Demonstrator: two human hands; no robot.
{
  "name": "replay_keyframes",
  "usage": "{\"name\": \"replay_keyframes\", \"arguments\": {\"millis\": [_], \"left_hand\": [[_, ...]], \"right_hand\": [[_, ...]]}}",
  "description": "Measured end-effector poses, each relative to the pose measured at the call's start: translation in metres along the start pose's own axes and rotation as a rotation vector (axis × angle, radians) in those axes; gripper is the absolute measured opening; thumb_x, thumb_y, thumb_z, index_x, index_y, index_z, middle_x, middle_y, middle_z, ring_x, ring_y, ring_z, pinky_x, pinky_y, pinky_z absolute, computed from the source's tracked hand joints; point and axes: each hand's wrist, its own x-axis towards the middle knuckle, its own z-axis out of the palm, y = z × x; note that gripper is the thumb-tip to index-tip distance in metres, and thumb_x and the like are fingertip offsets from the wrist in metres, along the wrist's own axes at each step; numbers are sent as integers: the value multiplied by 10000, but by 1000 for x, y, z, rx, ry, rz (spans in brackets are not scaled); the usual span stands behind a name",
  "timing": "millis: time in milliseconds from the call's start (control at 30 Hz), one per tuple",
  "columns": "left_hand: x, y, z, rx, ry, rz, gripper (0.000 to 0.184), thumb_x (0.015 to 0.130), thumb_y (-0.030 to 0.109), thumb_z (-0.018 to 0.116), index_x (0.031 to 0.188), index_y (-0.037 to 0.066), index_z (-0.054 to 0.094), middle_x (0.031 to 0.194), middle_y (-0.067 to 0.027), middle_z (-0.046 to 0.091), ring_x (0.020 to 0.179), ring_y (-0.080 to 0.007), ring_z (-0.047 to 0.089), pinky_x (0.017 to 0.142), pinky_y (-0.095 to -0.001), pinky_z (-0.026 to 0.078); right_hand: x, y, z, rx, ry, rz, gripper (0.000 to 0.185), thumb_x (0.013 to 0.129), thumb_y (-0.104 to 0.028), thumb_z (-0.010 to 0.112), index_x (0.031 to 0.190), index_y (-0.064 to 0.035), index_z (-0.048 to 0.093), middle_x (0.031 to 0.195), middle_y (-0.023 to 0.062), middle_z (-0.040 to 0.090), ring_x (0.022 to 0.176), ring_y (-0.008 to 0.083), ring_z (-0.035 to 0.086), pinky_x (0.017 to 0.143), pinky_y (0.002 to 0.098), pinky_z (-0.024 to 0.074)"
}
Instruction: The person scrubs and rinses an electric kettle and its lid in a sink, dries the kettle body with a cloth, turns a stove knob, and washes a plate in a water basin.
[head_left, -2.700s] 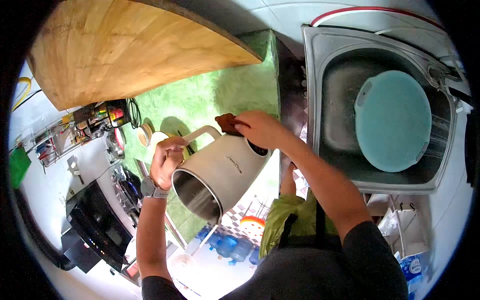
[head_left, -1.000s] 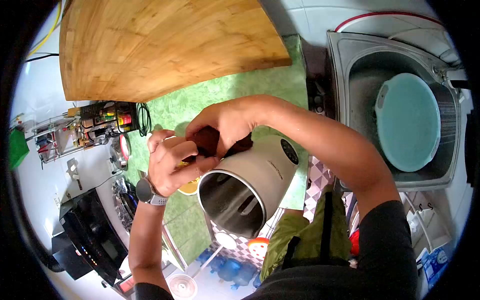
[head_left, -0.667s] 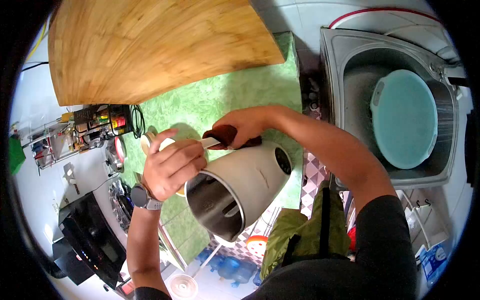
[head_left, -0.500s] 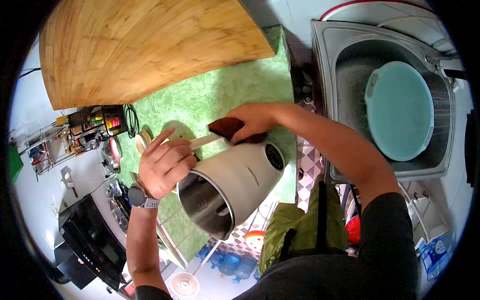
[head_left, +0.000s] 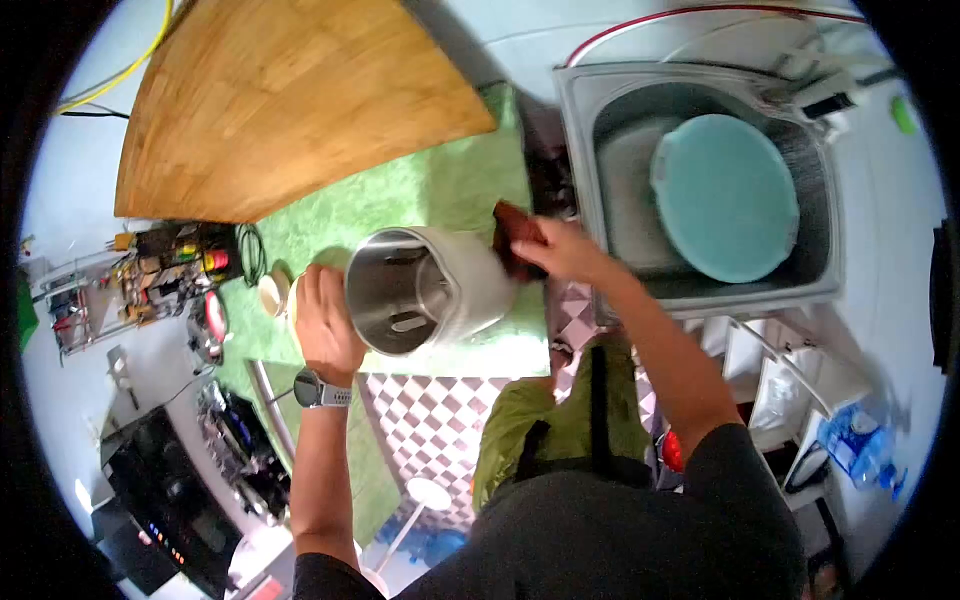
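A: From the head view, where is the steel-lined pitcher sitting?

B: It is tilting between the two hands, its mouth facing the head camera and its body overlapping the green countertop. Its spout is pointing roughly toward the right hand's side.

A: And the left hand?

B: It is gripping the pitcher beside the rim, fingers curling close together; the handle is hiding from sight. A wristwatch is circling that wrist.

A: The right hand?

B: It is holding a bunched reddish-brown cloth in a narrow grasp, the cloth lying against or just beside the pitcher's base end. Blur is leaving actual contact uncertain.

A: How far along is the work?

B: I am judging it as under way: the pitcher is opening without a lid, its interior is showing no contents, and both hands are engaging. Setting down pitcher and cloth is remaining undone. How much of the outer wall the cloth is covering, I cannot tell.

A: What is lying around?

B: A teal basin is resting in the sink; a wooden board is standing across the countertop's far side.
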Motion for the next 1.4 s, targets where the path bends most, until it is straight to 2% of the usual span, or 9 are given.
{"name": "replay_keyframes", "arguments": {"millis": [367, 500, 800, 967, 1100, 1167, 1267, 1300, 1400], "left_hand": [[-45, 39, 23, -172, 350, -402, 216, 734, -9, 549, 925, -27, 449, 885, -231, 487, 832, -457, 508, 731, -539, 409], [-53, 49, 12, -280, 305, -381, 208, 741, 2, 536, 932, -21, 455, 900, -239, 504, 852, -456, 515, 741, -527, 412], [-75, 95, -10, -338, 495, -512, 550, 749, -48, 606, 1271, -56, 434, 1197, -215, 449, 1077, -378, 531, 976, -473, 418], [-58, 183, -2, -611, 236, -120, 317, 700, -108, 542, 986, 10, 607, 939, -184, 590, 965, -377, 580, 874, -469, 468], [20, 269, 84, -1086, -142, -45, 267, 772, -81, 581, 1000, 50, 626, 1010, -166, 602, 946, -331, 628, 810, -382, 523], [53, 317, 131, -1382, -243, -277, 261, 851, -5, 585, 1106, 45, 612, 1084, -142, 606, 948, -264, 634, 852, -360, 516], [90, 376, 233, -1651, -481, -627, 376, 906, 162, 579, 1250, 16, 539, 1185, -148, 583, 965, -236, 613, 854, -350, 501], [110, 386, 206, -1807, -555, -765, 434, 892, 237, 583, 1255, 5, 527, 1156, -148, 586, 966, -249, 599, 872, -363, 489], [140, 418, 229, -2009, -680, -789, 823, 879, 429, 606, 1500, 37, 232, 1490, -197, 329, 1310, -314, 394, 1042, -433, 369]], "right_hand": [[-206, -37, -43, 93, 671, -56, 519, 803, 21, 598, 1313, 7, 509, 1159, 71, 624, 1039, 160, 579, 971, 297, 424], [-224, 9, -117, -581, 933, -123, 531, 765, 21, 566, 1294, 8, 515, 1287, 184, 554, 1244, 307, 503, 1068, 375, 372], [-160, 118, -187, -788, 717, 299, 726, 808, -82, 665, 1469, -180, 381, 1522, 210, 282, 1367, 399, 326, 1135, 478, 275], [-146, 163, -218, -830, 461, 182, 657, 777, -25, 600, 1413, -124, 465, 1438, 183, 453, 1249, 387, 492, 1063, 423, 390], [-143, 191, -264, 58, 349, 332, 563, 878, -29, 573, 1423, -101, 448, 1375, 108, 504, 1219, 243, 495, 985, 352, 413], [-145, 168, -261, 552, 942, 501, 568, 920, -140, 602, 1448, -90, 400, 1387, 112, 494, 1221, 263, 493, 993, 381, 413], [-134, 135, -237, 277, 1048, 516, 600, 929, -246, 627, 1466, -139, 382, 1404, 147, 491, 1178, 337, 537, 925, 457, 464], [-127, 182, -241, 383, 899, 293, 684, 916, -307, 655, 1493, -157, 320, 1417, 161, 461, 1199, 354, 512, 918, 478, 471], [-126, 164, -233, 1032, 567, 375, 529, 954, -279, 601, 1379, -12, 433, 1295, 161, 544, 1154, 353, 546, 925, 488, 491]]}}
